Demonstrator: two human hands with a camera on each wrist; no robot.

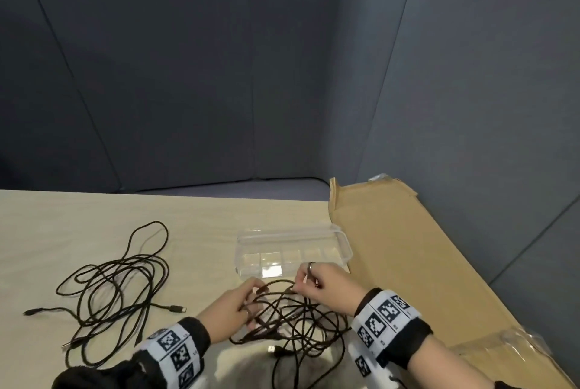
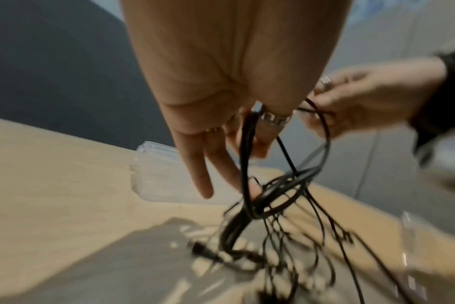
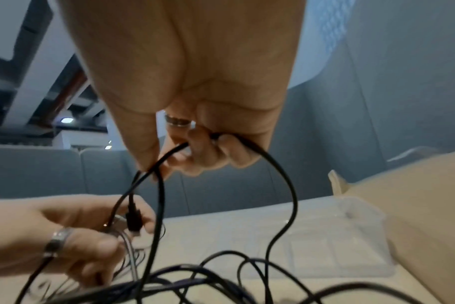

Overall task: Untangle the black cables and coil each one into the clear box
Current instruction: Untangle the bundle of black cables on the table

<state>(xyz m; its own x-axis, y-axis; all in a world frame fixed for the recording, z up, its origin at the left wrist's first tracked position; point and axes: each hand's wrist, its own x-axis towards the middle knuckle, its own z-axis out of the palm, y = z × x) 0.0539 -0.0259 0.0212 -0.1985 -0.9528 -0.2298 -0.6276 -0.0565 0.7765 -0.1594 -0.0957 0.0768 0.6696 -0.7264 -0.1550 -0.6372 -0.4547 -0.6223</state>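
Observation:
A tangle of black cables [image 1: 295, 322] lies on the table's near edge between my hands. My left hand [image 1: 241, 304] is threaded into its left side, thumb and fingers holding several strands and a plug [image 3: 133, 222]. My right hand [image 1: 314, 282], a ring on one finger, pinches a loop of one cable [image 3: 247, 144] lifted above the tangle. The clear box [image 1: 292, 250], divided into compartments, stands open just beyond my hands and holds nothing. A second loose heap of black cables [image 1: 116, 288] sprawls at the left, apart from both hands.
The light wooden table [image 1: 62, 225] ends at a grey upholstered bench and partition [image 1: 188, 74]. A flattened cardboard sheet [image 1: 423, 263] lies along the right side, with crumpled clear plastic [image 1: 518, 341] on its near end. A silver USB plug [image 1: 272, 349] hangs near the table's front.

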